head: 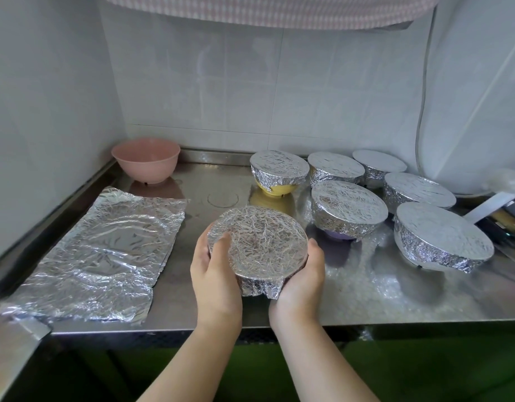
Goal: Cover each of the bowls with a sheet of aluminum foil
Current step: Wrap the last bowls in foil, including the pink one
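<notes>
I hold a foil-covered bowl (257,242) between both hands above the steel counter (209,311). My left hand (214,275) grips its left side, thumb lying on the foil top. My right hand (302,274) cups its right side and underside. An uncovered pink bowl (146,158) stands at the back left corner. A crumpled flat sheet of aluminum foil (105,256) lies on the counter's left part. Several foil-covered bowls stand at the right, among them a yellow one (278,169), a purple one (347,208) and a large one nearest the right edge (442,236).
Tiled walls close in the back and left. A white cord (423,91) hangs down the right wall. Utensils and a white handle (494,207) lie at the far right. The counter's front edge runs just below my wrists.
</notes>
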The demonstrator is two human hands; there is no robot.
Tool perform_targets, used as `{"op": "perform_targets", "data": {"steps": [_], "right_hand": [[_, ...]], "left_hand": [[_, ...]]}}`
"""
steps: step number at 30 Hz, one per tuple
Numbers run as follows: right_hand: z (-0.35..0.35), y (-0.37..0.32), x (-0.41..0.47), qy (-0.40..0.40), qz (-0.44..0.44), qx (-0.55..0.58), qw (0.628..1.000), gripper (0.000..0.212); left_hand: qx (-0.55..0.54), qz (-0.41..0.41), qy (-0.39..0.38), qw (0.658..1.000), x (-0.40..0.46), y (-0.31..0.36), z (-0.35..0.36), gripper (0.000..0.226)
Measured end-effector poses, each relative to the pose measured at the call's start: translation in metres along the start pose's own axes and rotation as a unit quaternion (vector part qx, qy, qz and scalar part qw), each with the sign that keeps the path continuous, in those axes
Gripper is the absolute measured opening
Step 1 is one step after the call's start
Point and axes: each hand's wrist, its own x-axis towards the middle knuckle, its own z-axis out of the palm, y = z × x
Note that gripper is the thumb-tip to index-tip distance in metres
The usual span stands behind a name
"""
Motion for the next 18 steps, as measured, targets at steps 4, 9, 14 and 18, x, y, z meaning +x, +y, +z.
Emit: {"op": "perform_targets", "data": {"steps": [4,9,14,18], "right_hand": [[-0.006,-0.003,0.002,-0.004,-0.024,-0.070,0.997,0.041],[-0.016,-0.033,0.012,-0.076,-0.097,-0.260,0.958,0.057],[-0.003,-0.064,0.017,-0.183,-0.172,-0.482,0.840,0.045],[0.001,-0.067,0.024,-0.233,-0.173,-0.612,0.735,0.049]], "left_hand": [[0.014,-0.018,-0.013,1.000,-0.003,0.009,-0.001,0.019],[0.084,0.005,-0.022,0.996,0.011,0.025,-0.014,0.027],[0.314,0.098,-0.105,0.938,0.048,0.060,0.000,0.043],[0.542,0.157,-0.239,0.790,0.064,0.063,0.018,0.034]]}}
